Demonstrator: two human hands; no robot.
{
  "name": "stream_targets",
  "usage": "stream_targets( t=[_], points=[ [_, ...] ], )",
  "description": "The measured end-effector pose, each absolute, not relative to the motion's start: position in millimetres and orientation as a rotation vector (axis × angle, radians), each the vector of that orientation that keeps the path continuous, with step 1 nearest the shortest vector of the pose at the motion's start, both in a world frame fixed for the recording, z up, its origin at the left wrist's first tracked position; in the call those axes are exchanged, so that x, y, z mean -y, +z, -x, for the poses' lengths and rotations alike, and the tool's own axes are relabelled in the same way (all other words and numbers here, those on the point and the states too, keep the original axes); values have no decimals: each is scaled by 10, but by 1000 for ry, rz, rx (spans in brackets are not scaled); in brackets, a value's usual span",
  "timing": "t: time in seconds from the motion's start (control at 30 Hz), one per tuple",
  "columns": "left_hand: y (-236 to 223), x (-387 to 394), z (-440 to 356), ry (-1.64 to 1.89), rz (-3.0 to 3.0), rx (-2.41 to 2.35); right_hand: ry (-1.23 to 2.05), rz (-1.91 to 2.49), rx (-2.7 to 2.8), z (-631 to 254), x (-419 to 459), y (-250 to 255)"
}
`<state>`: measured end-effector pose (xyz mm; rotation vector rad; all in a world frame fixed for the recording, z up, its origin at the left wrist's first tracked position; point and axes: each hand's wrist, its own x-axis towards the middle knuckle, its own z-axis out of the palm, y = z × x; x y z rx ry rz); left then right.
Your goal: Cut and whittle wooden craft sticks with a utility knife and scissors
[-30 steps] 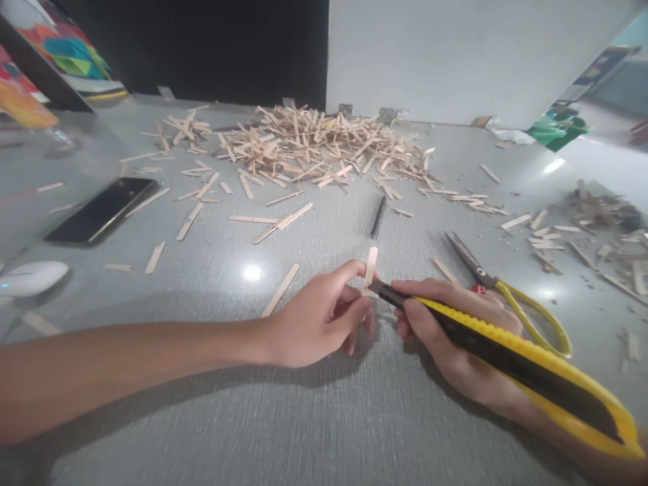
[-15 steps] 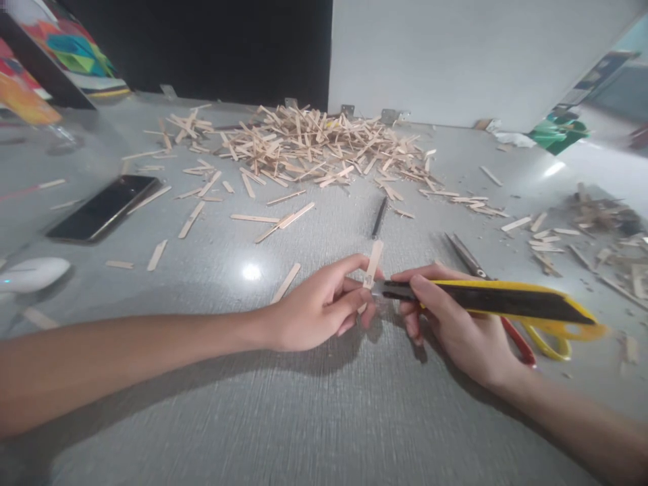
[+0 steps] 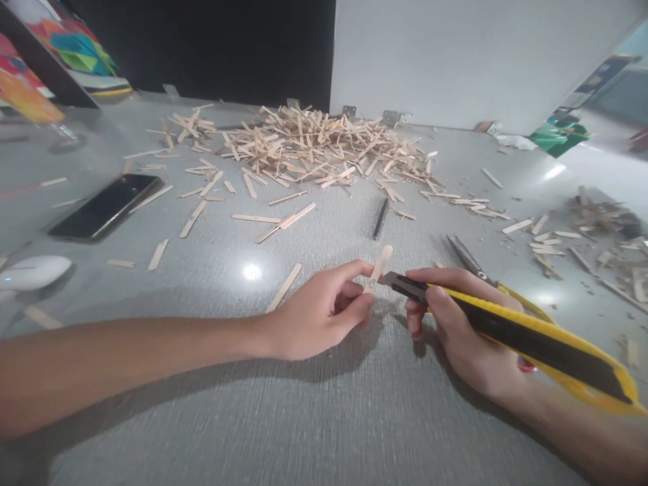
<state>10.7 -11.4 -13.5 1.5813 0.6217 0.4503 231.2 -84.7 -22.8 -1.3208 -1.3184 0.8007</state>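
Between the thumb and fingers of my left hand (image 3: 324,307) a wooden craft stick (image 3: 379,270) stands tilted, its rounded end up and faint marks low on its face. My right hand (image 3: 468,331) is wrapped round a yellow and black utility knife (image 3: 526,337). The knife's short blade points left, at or very close to the stick's right edge; I cannot tell whether they touch. Partly hidden behind my right hand lie scissors (image 3: 466,258). A dark, thin rod (image 3: 381,219) rests on the table beyond the stick.
A large heap of craft stick pieces (image 3: 324,145) spreads across the back of the grey table (image 3: 283,432). Leftward are a phone (image 3: 106,208) and a white mouse (image 3: 35,273). Darker scraps (image 3: 602,212) lie at the right, below a green container (image 3: 559,135).
The knife's handle end has swung down and toward me, and its blade now tips upward. The craft stick leans further right in my left hand.
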Motion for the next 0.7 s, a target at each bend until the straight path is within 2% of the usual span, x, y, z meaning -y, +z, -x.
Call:
stream_targets(
  t=[0.33,0.7],
  points=[
    [-165,106,-99,505,-1646,-629,802,1307,1463,-2283,866,-80],
    [-105,109,-101,593,-1696,-679,627,1337,1611,-2308,906,-51]
  ],
)
